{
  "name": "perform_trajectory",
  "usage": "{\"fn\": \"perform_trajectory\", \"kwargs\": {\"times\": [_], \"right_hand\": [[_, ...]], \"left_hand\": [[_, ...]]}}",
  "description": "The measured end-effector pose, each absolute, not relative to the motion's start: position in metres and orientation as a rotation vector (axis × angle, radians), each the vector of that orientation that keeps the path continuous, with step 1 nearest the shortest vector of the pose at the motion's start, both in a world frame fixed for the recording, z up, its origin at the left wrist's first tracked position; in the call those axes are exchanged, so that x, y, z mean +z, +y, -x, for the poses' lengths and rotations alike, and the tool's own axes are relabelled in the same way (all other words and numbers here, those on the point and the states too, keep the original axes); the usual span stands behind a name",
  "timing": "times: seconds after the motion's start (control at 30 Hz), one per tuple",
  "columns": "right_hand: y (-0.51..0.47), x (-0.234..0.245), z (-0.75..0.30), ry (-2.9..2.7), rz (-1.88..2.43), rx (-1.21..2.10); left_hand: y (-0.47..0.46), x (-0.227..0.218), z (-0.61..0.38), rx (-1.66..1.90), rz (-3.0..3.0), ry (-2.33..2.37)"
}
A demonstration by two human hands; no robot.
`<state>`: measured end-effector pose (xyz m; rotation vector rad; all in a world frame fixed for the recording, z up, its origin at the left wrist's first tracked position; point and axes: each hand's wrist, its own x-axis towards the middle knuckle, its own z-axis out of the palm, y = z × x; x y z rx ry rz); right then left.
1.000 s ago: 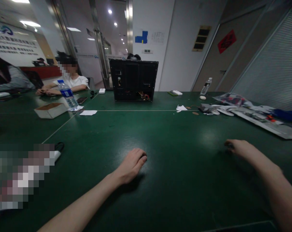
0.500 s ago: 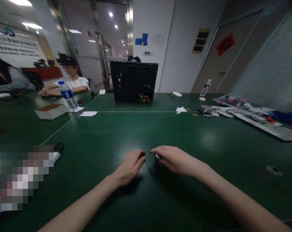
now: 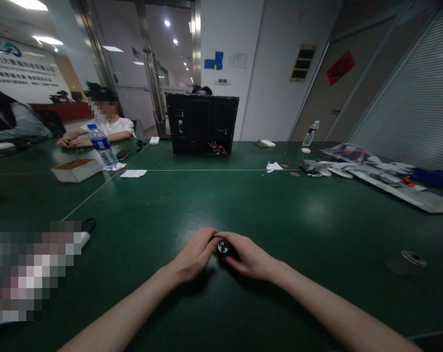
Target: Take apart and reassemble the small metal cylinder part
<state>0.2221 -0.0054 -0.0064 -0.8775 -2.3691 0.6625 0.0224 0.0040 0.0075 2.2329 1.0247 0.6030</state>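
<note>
- Logged white item (image 3: 84, 239) with black loop at lower left, partly lost to blurring; could not name it.
- Noted white box (image 3: 87, 171) and water bottle (image 3: 101, 143) farther back, just beside each other; well apart from both hands, apparently not involved.
- Passed over black casing (image 3: 201, 122) at back centre; untouched, likewise judged uninvolved.
- Found left hand (image 3: 195, 254) curled low at the counter (image 3: 298, 205), thumb right up against the small dark piece (image 3: 223, 247); could not tell gripping from mere bracing.
- Located that piece between both hands, pale round face showing, body mostly covered; could not identify it. Judged as done: piece in grasp, both hands together at it.
- Found right hand (image 3: 245, 254) closed around the same piece from the other side. Judged as left: release not yet made, piece not yet clear of the hands. Put stage at mid-handling; saw no finished result.
- Marked dark can-like cylinder (image 3: 407, 264) farther right, upright, pale-rimmed, touched by neither hand; could not tell any link to the piece.
- Tagged cluttered heap (image 3: 390, 182) at far right, untouched.
</note>
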Motion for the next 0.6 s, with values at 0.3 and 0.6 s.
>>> {"fn": "perform_trajectory", "kwargs": {"times": [0.3,0.6], "right_hand": [[-0.0080,-0.0087,-0.2171,-2.259,0.896,0.746],[-0.0102,-0.0074,-0.2156,-2.268,0.952,0.743]], "left_hand": [[0.0044,0.0025,-0.0219,0.603,-2.320,0.984],[0.0025,0.0049,-0.0232,0.626,-2.277,0.997]]}}
